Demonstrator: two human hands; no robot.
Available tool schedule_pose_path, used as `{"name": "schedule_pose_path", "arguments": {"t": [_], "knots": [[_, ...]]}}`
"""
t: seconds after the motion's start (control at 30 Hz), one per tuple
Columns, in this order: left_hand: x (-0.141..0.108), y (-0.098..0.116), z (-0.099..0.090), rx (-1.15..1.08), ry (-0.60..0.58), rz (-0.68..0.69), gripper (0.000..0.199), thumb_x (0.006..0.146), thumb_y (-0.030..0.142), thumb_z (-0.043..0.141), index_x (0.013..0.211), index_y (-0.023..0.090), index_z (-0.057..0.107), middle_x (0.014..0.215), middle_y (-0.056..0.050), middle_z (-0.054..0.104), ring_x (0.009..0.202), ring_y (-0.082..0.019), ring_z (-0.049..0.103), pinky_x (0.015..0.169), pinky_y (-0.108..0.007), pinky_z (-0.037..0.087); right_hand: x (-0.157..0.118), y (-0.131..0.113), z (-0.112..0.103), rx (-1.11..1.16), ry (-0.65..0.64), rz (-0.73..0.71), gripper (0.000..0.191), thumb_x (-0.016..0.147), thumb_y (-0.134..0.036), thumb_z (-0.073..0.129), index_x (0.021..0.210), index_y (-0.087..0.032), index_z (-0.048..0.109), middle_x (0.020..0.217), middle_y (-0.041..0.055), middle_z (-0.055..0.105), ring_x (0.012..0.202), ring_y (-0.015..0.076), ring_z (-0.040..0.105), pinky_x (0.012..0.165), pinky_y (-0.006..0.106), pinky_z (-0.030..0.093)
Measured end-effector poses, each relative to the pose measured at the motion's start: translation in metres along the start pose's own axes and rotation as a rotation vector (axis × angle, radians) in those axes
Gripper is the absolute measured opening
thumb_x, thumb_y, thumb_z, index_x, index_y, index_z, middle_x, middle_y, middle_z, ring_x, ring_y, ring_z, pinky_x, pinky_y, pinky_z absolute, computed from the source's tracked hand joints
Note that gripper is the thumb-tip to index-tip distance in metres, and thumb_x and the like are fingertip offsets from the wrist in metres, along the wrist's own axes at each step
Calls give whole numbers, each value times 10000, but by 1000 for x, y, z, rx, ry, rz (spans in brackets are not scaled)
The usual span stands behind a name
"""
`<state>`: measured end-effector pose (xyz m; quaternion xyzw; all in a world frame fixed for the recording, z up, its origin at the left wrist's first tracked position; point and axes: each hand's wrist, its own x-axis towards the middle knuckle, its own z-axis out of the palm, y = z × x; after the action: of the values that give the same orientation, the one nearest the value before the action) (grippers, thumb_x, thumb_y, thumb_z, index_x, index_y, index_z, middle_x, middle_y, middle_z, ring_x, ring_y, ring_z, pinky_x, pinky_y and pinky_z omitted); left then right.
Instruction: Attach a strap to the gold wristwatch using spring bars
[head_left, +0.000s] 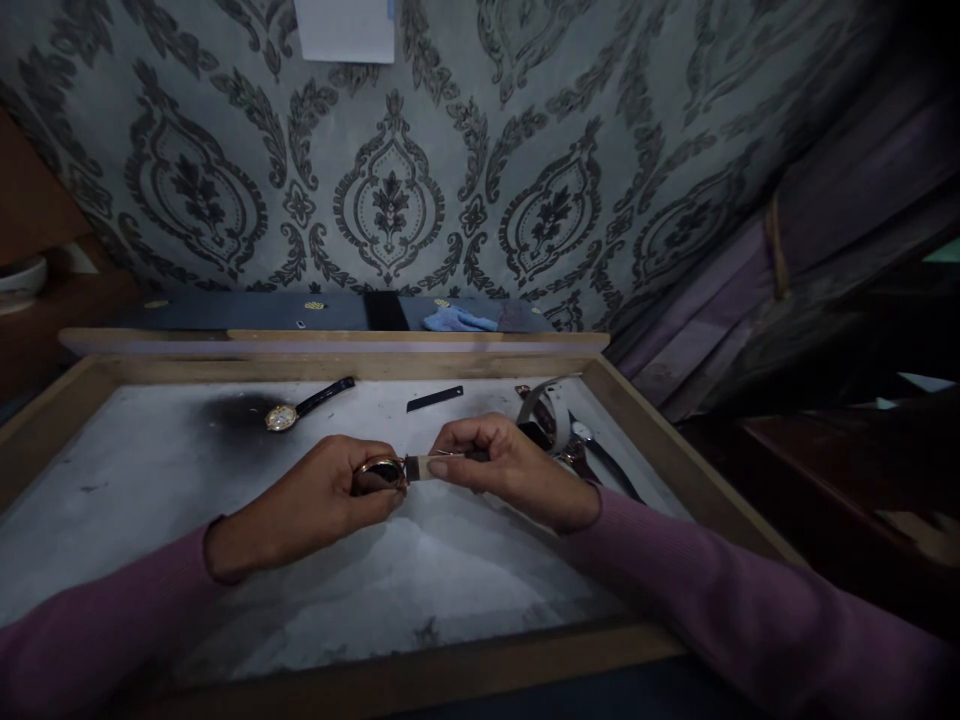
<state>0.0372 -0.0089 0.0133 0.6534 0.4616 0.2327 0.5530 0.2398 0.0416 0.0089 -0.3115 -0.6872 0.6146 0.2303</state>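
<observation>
Two bare hands in purple sleeves meet near the middle of the frame, above a white counter (300,610) with a raised wooden rim. The left hand (304,500), left of centre, is curled round a round gold-rimmed watch (380,475), thumb below and fingers above, its dark face partly visible. The right hand (517,472), just right of centre, pinches a flat piece (426,467) between thumb and fingers; this piece is dark beside the watch and pale toward the fingertips. Whether it is part of the strap cannot be told.

Left of centre, beyond the left hand, lies another watch (282,416) with a gold rim and black strap. A thin dark strip (435,399) with a small hole at one end lies near the middle, beyond the right hand. Right of centre, a pile of watches (581,432) sits partly hidden behind the right hand, with a pale looped band (561,408) among them.

Past the far rim, a blue cloth (459,318) rests below patterned grey wallpaper (390,200). A purple curtain (720,290), tied back, hangs at the right.
</observation>
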Motion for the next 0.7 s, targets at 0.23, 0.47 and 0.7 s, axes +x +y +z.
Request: {"name": "schedule_pose_path", "arguments": {"t": [0.23, 0.47, 0.7], "knots": [[0, -2, -1, -60, -11, -13, 187, 790, 304, 560, 686, 173, 476, 585, 80, 271, 533, -84, 221, 481, -225, 196, -2, 0, 0, -76, 5, -40, 340, 782, -453, 655, 709, -123, 618, 578, -41, 447, 534, 66, 349, 483, 216, 249], [3, -9, -1, -124, -14, 13, 261, 823, 407, 587, 773, 157, 534, 610, 68, 321, 565, -95, 266, 512, -231, 224, -2, 1, 0, -75, 13, -53, 344, 752, -465, 687, 694, -132, 624, 580, -40, 442, 537, 72, 352, 480, 218, 256], [4, -10, 2, -131, 13, 10, 318, 811, 455, 597, 710, 164, 520, 555, 84, 305, 526, -87, 246, 490, -223, 204, -1, 3, 0, -88, -9, -59, 342, 757, -464, 682, 688, -133, 628, 568, -42, 433, 534, 73, 349, 488, 224, 256]]}}
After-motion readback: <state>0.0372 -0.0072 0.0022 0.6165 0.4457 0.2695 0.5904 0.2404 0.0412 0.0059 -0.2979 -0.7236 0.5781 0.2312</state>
